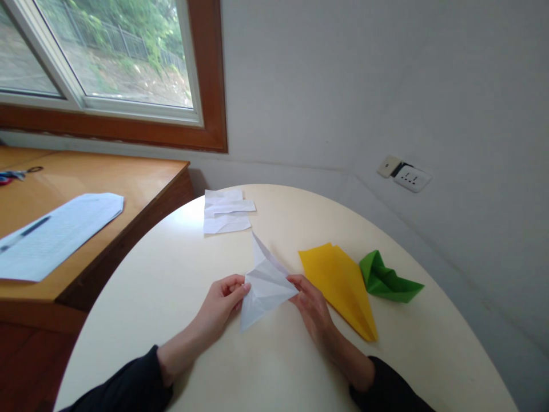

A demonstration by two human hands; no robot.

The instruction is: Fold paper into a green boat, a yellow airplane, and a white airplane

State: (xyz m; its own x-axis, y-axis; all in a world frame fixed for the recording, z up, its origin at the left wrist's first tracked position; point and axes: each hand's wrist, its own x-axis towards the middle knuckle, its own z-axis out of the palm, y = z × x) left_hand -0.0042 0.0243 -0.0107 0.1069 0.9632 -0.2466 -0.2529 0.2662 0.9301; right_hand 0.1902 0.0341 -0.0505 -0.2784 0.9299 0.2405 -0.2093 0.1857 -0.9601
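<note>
A white folded paper [265, 281] with creased flaps is held just above the round cream table [180, 274]. My left hand [223, 298] pinches its left edge between thumb and fingers. My right hand [312, 309] grips its right corner. Both sleeves are dark. Just right of my right hand lies a yellow folded paper plane [341, 283]. Beside that sits a green folded paper shape [388, 278].
A folded white sheet [226, 210] lies at the table's far edge. To the left stands a wooden desk [141, 183] with printed paper [55, 232], a pen and scissors [17, 173]. A window and a wall socket [405, 173] are behind.
</note>
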